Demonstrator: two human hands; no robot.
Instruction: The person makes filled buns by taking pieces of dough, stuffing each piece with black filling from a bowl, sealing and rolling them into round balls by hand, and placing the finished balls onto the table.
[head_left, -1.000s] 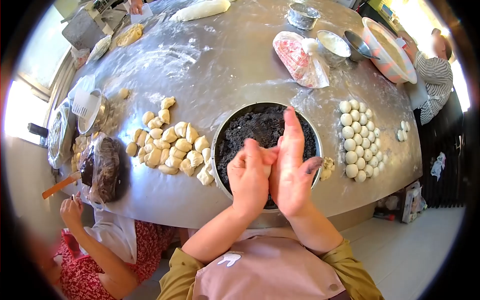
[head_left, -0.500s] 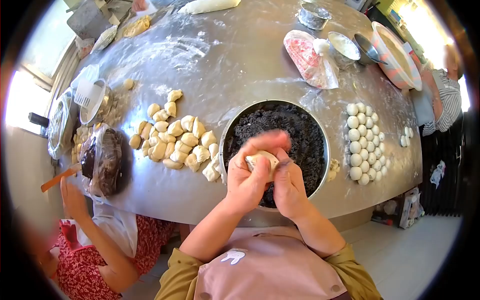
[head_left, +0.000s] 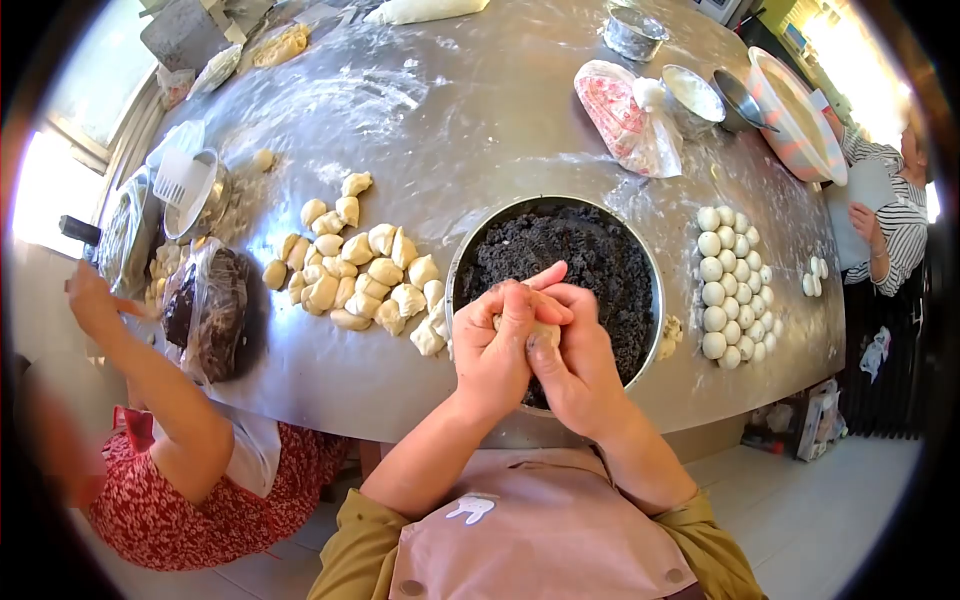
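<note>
Person's left hand (head_left: 489, 348) and right hand (head_left: 578, 362) cupped around dough piece (head_left: 544, 331), over metal bowl (head_left: 659, 300), near side. Right of bowl: smooth dough balls (head_left: 729, 284), seemingly finished. Left of bowl: rough dough lumps (head_left: 385, 271), apparently unworked.

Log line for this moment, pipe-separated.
left hand: cupping dough piece | right hand: same piece | below: bowl of dark crumbly mix | bowl's left: dough lumps | bowl's right: white balls

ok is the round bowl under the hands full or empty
Not empty: a dark crumbly mass spreads across the bowl, out to its wall. Cannot tell how deep it goes.
</note>
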